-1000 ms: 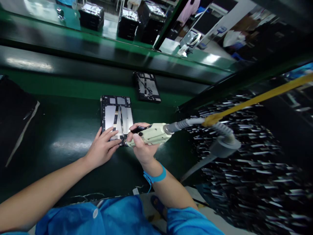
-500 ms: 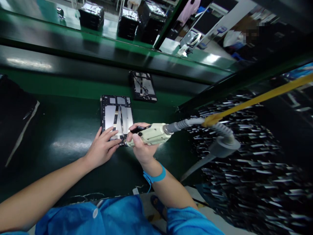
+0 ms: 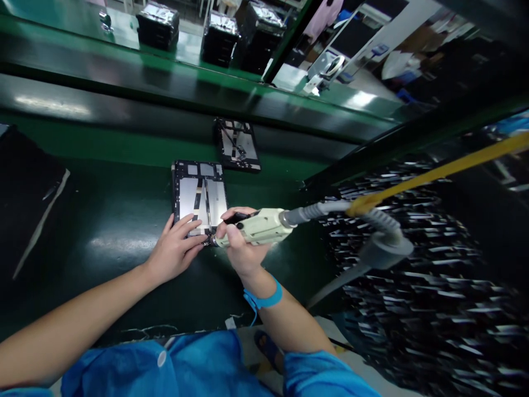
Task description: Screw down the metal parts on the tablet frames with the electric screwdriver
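Note:
A tablet-like device (image 3: 188, 198) with its back off lies on the green bench, showing silver panels and dark strips. My left hand (image 3: 176, 248) rests on its near edge, fingers extended, with the fingertips close to the driver's tip. In my right hand (image 3: 243, 251) is a pale green electric screwdriver (image 3: 268, 227), gripped around the body and held nearly level. Its tip meets the near edge of the device, beside my left fingers. Whether a screw sits under the tip cannot be made out.
A second opened device (image 3: 237, 146) lies farther back on a dark green strip. Right of me, a grey cable (image 3: 322, 208) hangs from a yellow strap (image 3: 433, 171), near a big mass of dark, shiny pieces (image 3: 421, 309). Black stacks (image 3: 157, 27) stand beyond; a dark bulk (image 3: 28, 193) is at left.
The second device at the back has slid a little to the left. Both hands and the screwdriver keep their place on the near device; the view has shifted slightly.

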The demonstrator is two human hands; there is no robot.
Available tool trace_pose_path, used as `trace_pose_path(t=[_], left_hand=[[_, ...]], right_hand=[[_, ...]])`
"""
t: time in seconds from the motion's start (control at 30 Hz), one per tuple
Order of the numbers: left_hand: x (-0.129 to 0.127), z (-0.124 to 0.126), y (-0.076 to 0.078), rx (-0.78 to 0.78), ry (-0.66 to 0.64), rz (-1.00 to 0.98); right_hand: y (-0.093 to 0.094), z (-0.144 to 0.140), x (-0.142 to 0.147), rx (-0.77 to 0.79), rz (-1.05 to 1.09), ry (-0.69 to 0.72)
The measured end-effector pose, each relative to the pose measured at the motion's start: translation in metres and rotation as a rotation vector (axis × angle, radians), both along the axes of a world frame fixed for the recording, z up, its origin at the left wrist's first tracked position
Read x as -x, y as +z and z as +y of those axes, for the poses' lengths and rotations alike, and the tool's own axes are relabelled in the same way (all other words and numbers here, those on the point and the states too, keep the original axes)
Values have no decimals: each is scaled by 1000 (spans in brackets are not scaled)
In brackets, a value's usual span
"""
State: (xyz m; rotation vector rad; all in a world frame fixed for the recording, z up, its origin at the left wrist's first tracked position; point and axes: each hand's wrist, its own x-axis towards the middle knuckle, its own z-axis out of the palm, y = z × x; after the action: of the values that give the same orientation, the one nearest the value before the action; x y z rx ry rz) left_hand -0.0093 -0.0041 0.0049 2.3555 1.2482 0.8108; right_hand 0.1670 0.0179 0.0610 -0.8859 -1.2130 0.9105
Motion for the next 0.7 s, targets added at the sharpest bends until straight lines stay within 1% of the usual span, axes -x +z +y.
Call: trace_pose_path(t=[0.1,0.2,0.27,0.37,0.47,0.57,0.7], left_hand=[[0,0,0,3,5,-11],[0,0,0,-1,5,-21],[0,-1,0,-5,6,-20],[0,-1,0,-10,6,-7],[0,-1,0,-12,3,-1],[0,-1,0,-9,3,-3],[1,-1,1,-15,-1,4]], right_hand=[[4,1,-2,-15,4,-28],[11,3,-11,-56,-17,-87],[15,8,-20,-86,-19,-169],[17,18,-38,-117,-27,-336],[13,30,-53,-112,-77,-418],[5,37,-61,-100,-125,-442],[-6,41,-62,-101,-136,-447]])
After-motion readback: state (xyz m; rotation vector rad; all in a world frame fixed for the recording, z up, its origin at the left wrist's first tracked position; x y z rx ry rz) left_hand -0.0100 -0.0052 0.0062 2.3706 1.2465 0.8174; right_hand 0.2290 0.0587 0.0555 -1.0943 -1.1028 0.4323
